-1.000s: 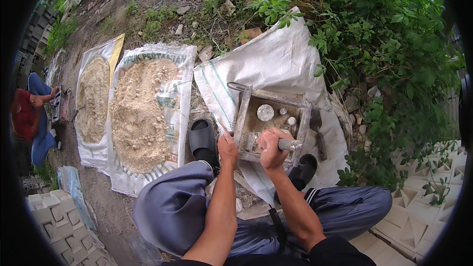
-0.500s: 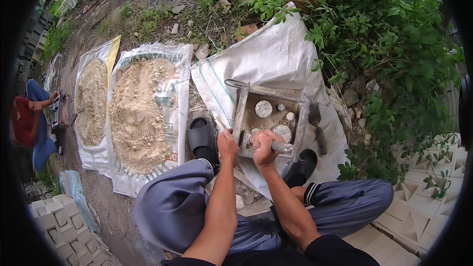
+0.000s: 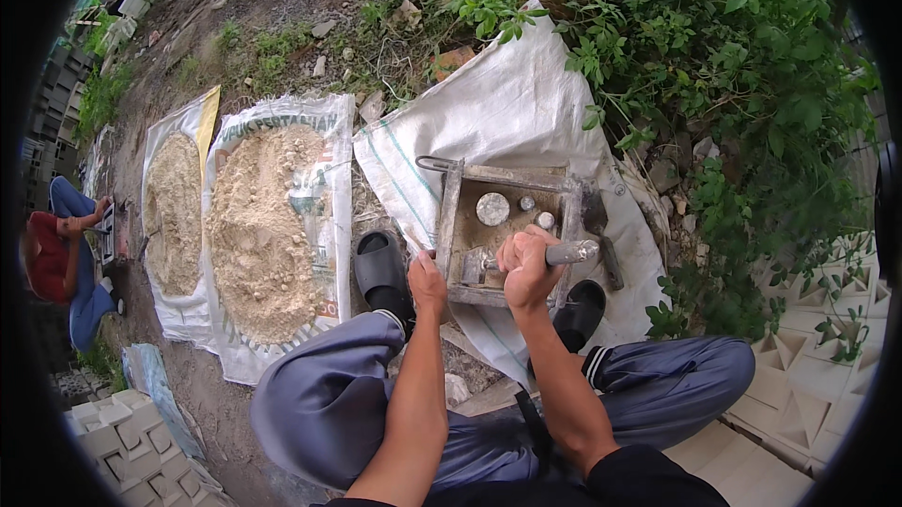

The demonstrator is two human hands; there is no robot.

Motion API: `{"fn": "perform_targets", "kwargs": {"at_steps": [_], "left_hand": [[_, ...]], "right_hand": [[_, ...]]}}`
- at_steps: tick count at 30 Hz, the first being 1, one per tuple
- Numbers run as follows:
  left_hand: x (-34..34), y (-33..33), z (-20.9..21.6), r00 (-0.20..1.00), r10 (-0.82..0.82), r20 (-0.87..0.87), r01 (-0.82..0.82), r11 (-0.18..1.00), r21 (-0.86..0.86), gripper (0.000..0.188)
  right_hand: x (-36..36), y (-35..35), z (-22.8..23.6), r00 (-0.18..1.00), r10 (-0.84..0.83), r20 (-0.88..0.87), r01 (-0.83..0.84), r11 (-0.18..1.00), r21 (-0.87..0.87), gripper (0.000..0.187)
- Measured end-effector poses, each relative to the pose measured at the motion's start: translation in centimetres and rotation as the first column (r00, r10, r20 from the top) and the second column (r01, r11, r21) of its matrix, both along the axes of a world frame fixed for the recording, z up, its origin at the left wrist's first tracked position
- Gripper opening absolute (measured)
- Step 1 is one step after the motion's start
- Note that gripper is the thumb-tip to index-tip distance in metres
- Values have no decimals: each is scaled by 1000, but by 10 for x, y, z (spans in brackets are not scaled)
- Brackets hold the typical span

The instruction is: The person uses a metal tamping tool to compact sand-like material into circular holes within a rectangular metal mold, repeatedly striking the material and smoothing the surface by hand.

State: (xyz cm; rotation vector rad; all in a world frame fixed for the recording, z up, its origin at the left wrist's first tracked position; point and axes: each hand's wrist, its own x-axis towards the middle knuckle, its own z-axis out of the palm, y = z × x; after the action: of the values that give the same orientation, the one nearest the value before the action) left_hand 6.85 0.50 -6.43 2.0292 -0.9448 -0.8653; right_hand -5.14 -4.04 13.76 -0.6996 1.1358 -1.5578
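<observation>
My right hand is wrapped round a thick grey rod, held slantwise over a square, dust-covered mould frame. Inside the frame lie a large round whitish disc and two small ones, the nearer a stubby plug, on a sandy base. My right hand and the rod hide part of the frame's inside. By its near left corner my left hand is closed, its fingers at the frame's left side; a thin pale edge shows at them, too small to name.
Under the frame spreads a white woven sack. A trowel-like tool lies right of it. Two sacks heaped with sandy powder lie left. Black sandals flank the frame. Plants grow far right; another person sits far left.
My right hand has moved away from me and a little right with the rod, whose end now points further out. My left hand stays beside the frame. The whole view has shifted slightly.
</observation>
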Motion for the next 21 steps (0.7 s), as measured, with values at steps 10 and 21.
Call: {"fn": "perform_targets", "kwargs": {"at_steps": [10,21], "left_hand": [[3,6,-2,1000,-25,-6,25,999,28,53],[2,-2,2,999,-45,14,45,999,4,54]], "right_hand": [[4,-2,2,999,47,24,-48,998,51,33],[4,12,-14,999,22,50,-25,998,65,32]]}}
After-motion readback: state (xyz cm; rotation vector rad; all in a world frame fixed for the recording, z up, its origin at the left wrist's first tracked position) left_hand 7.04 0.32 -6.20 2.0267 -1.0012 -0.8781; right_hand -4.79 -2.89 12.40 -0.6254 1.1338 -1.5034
